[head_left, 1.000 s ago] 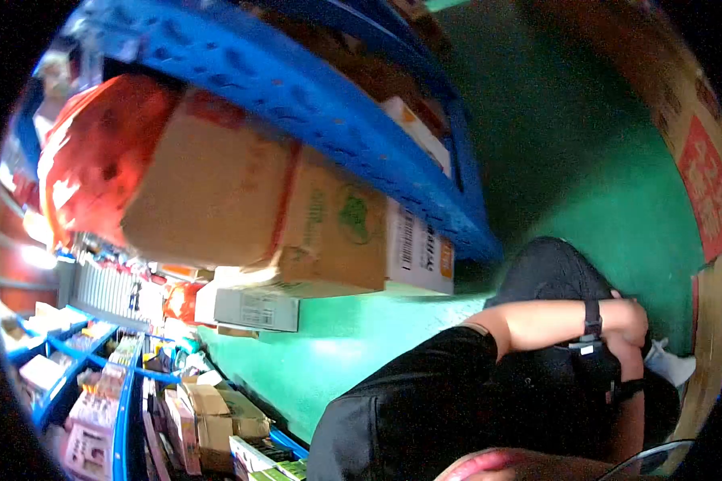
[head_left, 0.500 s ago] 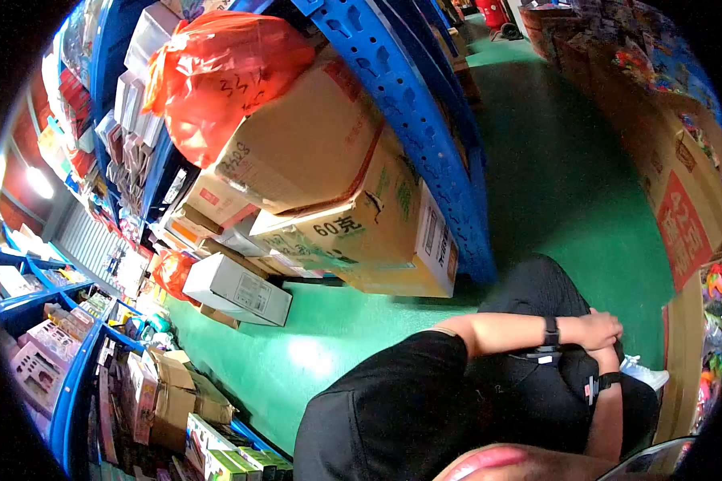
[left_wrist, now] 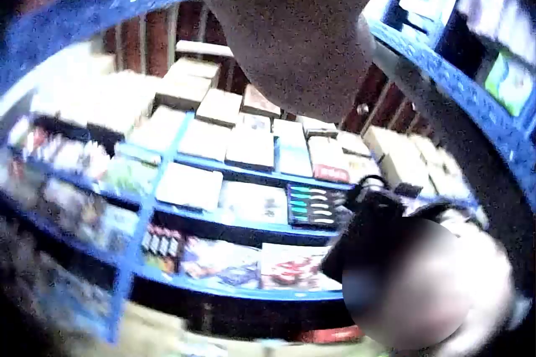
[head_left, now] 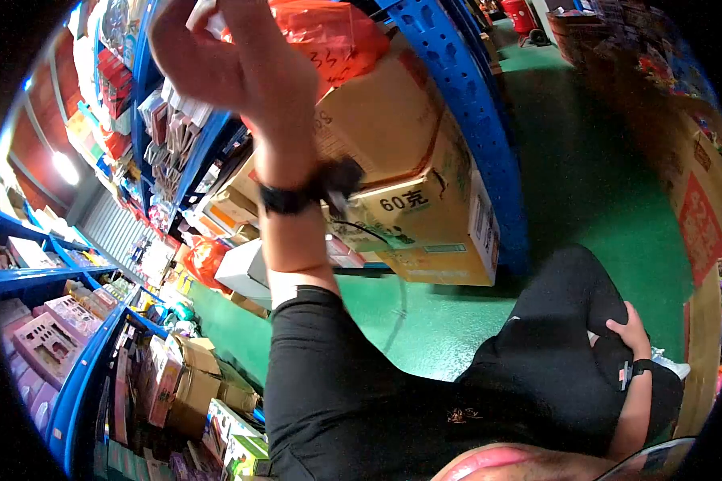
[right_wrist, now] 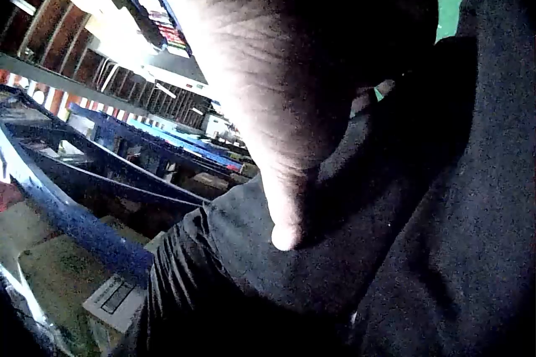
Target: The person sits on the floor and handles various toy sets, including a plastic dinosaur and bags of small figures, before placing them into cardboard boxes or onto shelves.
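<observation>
My left hand (head_left: 241, 68) is raised at the upper left of the head view, blurred and overlapping a red plastic bag (head_left: 329, 36). Its fingers are loosely bent, with nothing seen in them, and the top of the hand runs out of the frame. A black strap (head_left: 305, 192) circles that wrist. On the trouser leg (head_left: 569, 321) rests my right hand (head_left: 632, 329), thumb apart from the fingers. In the right wrist view, the thumb (right_wrist: 289, 198) lies against the black cloth.
Cardboard boxes (head_left: 409, 216) stand under the red bag beside a blue shelf post (head_left: 469, 128). Packed shelves (head_left: 56, 337) fill the left. A brown carton (head_left: 702, 224) with a red label stands on the right. Green floor (head_left: 602, 160) runs between.
My left hand has left the right hand at the lap and swung up to the upper left. The right hand stays on the leg. The head view has turned.
</observation>
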### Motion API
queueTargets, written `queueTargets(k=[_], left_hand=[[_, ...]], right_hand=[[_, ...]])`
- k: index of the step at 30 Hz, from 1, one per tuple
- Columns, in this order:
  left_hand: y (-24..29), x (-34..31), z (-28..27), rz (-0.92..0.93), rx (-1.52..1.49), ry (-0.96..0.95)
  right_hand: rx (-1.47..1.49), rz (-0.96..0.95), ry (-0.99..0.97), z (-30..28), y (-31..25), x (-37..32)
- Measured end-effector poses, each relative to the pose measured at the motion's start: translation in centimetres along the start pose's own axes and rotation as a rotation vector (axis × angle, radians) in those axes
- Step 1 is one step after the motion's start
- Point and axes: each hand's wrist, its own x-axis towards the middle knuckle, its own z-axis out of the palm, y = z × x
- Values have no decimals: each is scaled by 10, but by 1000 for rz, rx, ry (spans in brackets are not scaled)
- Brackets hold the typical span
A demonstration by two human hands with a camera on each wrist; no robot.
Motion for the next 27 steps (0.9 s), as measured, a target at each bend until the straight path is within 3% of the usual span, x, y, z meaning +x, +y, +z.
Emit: queueTargets(k=[1, 2, 4, 5, 6, 8, 12, 16, 18, 19, 27], left_hand=[[-16, 7, 10, -291, -307, -86], [-12, 1, 5, -667, -487, -308], [-48, -62, 38, -654, -307, -309], [-44, -58, 31, -837, -316, -514], [-70, -103, 36, -669, -477, -587], [-73, -129, 36, -1102, -1019, -809], [-103, -165, 54, -1107, -897, -885], [-114, -162, 59, -1198, -1143, -961], [-115, -161, 58, -1184, -955, -967], [-116, -161, 57, -1267, -984, -962], [-98, -165, 50, -1366, -1075, -822]], right_hand=[[-58, -1, 56, 2, 5, 0], [28, 13, 20, 2, 11, 3], [66, 10, 21, 2, 17, 5], [69, 10, 24, 1, 12, 3], [59, 15, 19, -1, 3, -1], [45, 20, 17, -2, -6, -8], [-19, 27, 35, -4, -10, -8], [-1, 21, 43, -1, 4, -2], [-2, 22, 41, -2, -5, -7], [-6, 22, 37, -3, -9, -8], [3, 14, 20, -3, 4, -3]])
